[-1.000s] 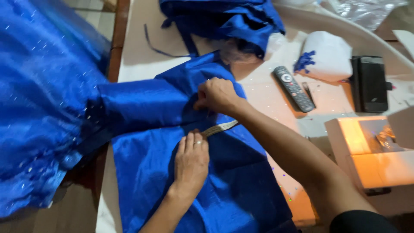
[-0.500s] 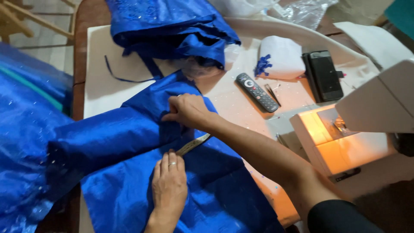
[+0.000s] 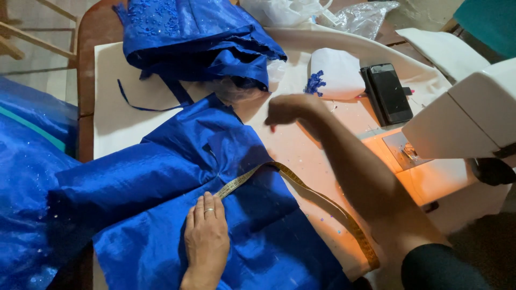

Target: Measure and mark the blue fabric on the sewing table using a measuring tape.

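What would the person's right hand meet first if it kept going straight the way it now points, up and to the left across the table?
Probably the folded blue fabric pile; the right hand is blurred and lifted, so depth is uncertain.

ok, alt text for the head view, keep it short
A left hand lies flat on blue satin fabric, pinning one end of a yellow tape measure, while the right hand hovers above the table. A white sewing machine and a black phone sit to the right.
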